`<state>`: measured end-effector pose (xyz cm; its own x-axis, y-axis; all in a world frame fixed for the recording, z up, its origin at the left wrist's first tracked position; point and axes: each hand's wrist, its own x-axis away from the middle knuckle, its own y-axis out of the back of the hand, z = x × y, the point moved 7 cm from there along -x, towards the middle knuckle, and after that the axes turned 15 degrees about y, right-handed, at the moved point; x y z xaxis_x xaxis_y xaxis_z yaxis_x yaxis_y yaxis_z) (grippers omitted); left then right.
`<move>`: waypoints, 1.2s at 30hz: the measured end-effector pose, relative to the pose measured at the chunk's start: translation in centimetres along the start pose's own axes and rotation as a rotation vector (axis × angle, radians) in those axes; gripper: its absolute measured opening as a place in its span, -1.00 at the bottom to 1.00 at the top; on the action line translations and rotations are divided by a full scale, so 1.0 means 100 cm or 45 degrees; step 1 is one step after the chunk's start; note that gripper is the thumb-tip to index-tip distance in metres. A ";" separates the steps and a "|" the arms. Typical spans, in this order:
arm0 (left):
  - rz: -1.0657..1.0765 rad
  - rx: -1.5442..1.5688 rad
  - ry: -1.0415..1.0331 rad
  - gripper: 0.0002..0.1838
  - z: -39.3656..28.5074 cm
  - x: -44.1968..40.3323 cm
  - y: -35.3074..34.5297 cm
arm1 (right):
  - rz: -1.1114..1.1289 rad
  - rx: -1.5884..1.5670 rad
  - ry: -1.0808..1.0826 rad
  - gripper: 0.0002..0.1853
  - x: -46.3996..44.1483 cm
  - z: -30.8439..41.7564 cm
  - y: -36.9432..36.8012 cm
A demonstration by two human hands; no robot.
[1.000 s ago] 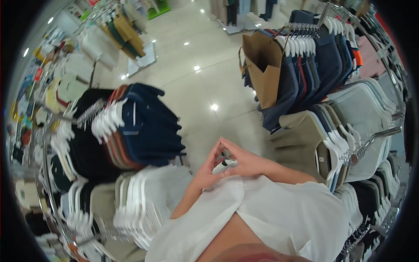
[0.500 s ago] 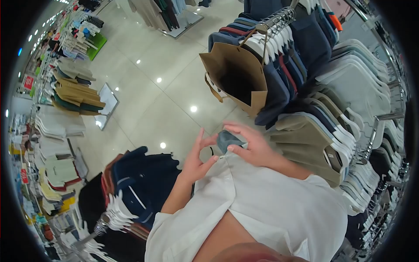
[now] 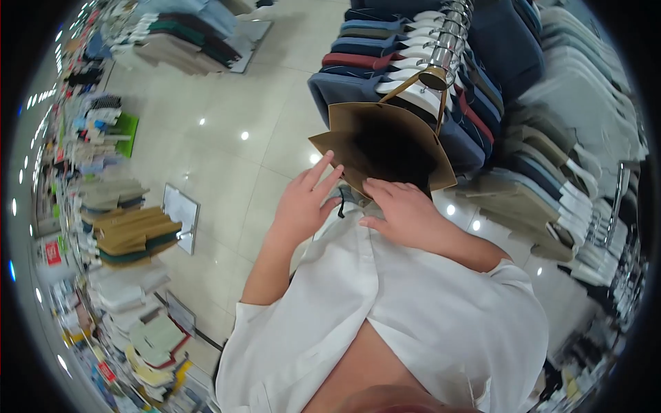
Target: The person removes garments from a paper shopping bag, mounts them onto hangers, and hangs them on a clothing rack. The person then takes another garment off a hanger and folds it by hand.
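The brown paper bag [image 3: 343,146] hangs in front of you by its handles [image 3: 401,88] from the end of a metal rail [image 3: 434,78], its dark mouth open toward you. At its near left edge, your left hand [image 3: 301,204] has two fingers stretched out and the thumb apart, gripping nothing visible; you cannot tell whether the fingertips touch the paper. Your right hand [image 3: 407,215] lies over the near rim, fingers together, thumb apart; whether it grips is unclear. Beyond the bag, blue and red garments [image 3: 352,61] hang on white hangers [image 3: 416,53].
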<state>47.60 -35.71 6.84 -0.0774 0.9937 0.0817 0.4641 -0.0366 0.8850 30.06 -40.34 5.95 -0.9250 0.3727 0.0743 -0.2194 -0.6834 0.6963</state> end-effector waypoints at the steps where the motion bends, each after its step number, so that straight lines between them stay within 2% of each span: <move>1: 0.044 -0.032 -0.040 -0.34 0.011 -0.009 0.001 | -0.034 0.139 0.033 -0.40 -0.001 -0.001 -0.002; 4: 0.105 -0.041 -0.186 -0.55 0.036 -0.034 0.010 | -0.051 -0.065 -0.270 -0.53 -0.011 -0.014 -0.002; 5: 0.132 -0.011 -0.242 -0.60 0.040 -0.043 0.013 | -0.039 -0.152 -0.465 -0.61 -0.013 -0.017 0.002; 8: 0.198 0.085 -0.405 -0.72 0.050 -0.063 0.013 | -0.175 0.261 -0.541 -0.63 -0.017 -0.021 -0.002; 11: 0.235 0.160 -0.587 -0.76 0.052 -0.076 0.004 | -0.180 0.427 -0.574 -0.63 -0.044 -0.014 0.006; 14: 0.278 0.200 -0.749 -0.77 0.054 -0.087 -0.008 | 0.287 0.186 -0.784 -0.56 -0.094 -0.032 0.010; 16: 0.341 0.256 -0.775 -0.77 0.052 -0.085 -0.013 | 0.494 0.145 -0.826 -0.67 -0.128 -0.081 -0.012; 20: 0.441 0.286 -0.796 -0.72 0.050 -0.083 -0.019 | 0.529 0.265 -1.092 -0.68 -0.153 -0.182 -0.042; 26: 0.522 0.335 -0.779 -0.66 0.056 -0.085 -0.026 | 0.512 0.337 -1.088 -0.68 -0.136 -0.251 -0.084; 36: 0.560 0.369 -0.629 -0.63 0.055 -0.089 -0.030 | 0.544 0.422 -1.016 -0.68 -0.116 -0.304 -0.135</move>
<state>51.80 -43.89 0.93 0.5466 0.8281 0.1247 0.5816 -0.4825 0.6550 34.30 -54.45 -26.01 -0.3963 0.5343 0.7467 0.2992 -0.6937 0.6552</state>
